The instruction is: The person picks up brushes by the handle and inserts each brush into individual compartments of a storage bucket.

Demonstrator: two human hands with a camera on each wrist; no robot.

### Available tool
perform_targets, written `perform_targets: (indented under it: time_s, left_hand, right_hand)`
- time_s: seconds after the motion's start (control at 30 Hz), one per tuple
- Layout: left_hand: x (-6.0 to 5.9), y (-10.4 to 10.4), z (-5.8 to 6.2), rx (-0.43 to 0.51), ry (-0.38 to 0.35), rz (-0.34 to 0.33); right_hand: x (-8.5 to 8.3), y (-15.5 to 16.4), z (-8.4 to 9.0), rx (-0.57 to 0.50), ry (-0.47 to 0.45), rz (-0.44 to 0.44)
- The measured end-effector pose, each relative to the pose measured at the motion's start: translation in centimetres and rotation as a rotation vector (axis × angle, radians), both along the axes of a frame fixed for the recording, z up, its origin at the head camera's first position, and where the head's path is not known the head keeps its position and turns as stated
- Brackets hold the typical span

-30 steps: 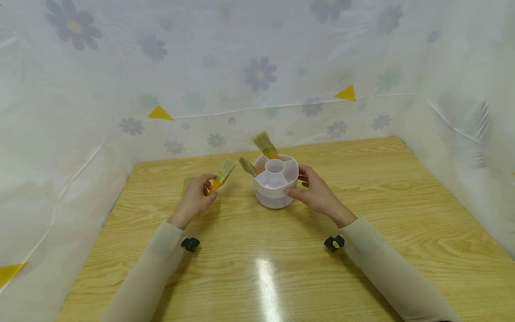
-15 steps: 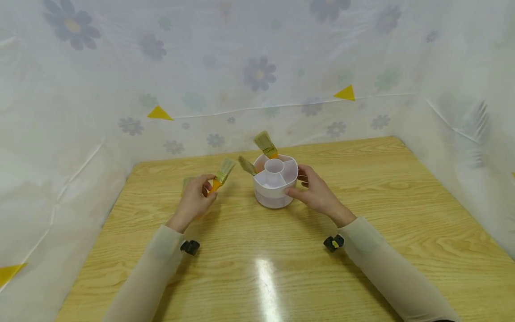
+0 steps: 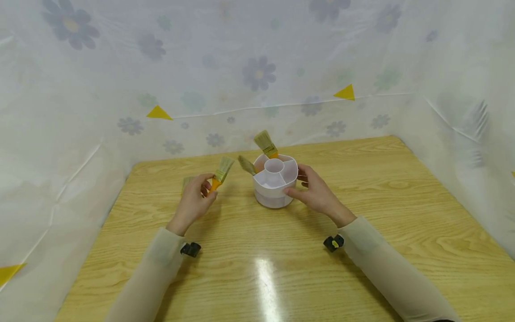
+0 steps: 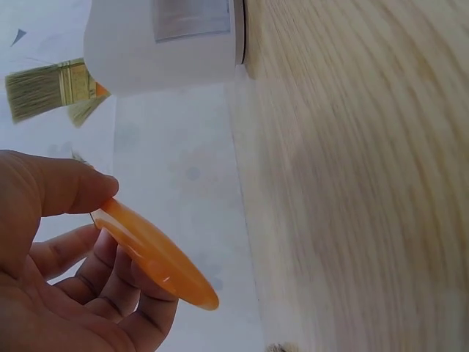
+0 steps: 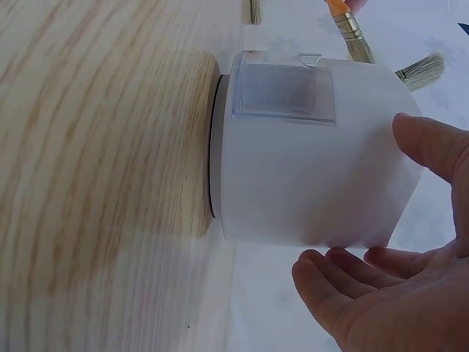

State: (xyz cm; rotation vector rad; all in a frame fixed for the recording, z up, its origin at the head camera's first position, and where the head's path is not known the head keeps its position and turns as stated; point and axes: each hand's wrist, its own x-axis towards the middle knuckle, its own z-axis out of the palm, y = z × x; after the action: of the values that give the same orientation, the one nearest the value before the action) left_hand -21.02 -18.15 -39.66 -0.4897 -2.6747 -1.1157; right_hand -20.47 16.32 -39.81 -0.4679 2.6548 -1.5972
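My left hand [image 3: 193, 199] pinches a paintbrush [image 3: 221, 171] with an orange handle, bristles up and leaning right, to the left of a white round organizer [image 3: 268, 193]. In the left wrist view the brush's handle [image 4: 157, 257] slants down between thumb and fingers. My right hand [image 3: 315, 192] holds the organizer's right side, thumb in front and fingers behind. Two more paintbrushes stand in its back-left compartment: one brush [image 3: 265, 142] rises at the back, another brush [image 3: 246, 165] leans out left. The front and right compartments and the round centre cup look empty.
Another paintbrush [image 3: 187, 182] lies on the wooden table [image 3: 225, 259] behind my left hand, mostly hidden by it. A clear window [image 5: 286, 92] is set low in the organizer's wall. Flower-printed sheeting [image 3: 209, 71] with yellow triangles surrounds the table.
The bristles of the brush in my left hand have shifted slightly left as it tips a little more upright. My right hand and the organizer stay in place.
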Motion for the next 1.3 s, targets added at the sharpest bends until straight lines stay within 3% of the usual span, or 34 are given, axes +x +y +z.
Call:
perform_targets:
  time_s: [1.3]
  left_hand:
    - [1.3,1.6,2.3,0.122,0.18,-0.001]
  right_hand:
    - [0.0,0.0,-0.1,0.012,0.003,0.0]
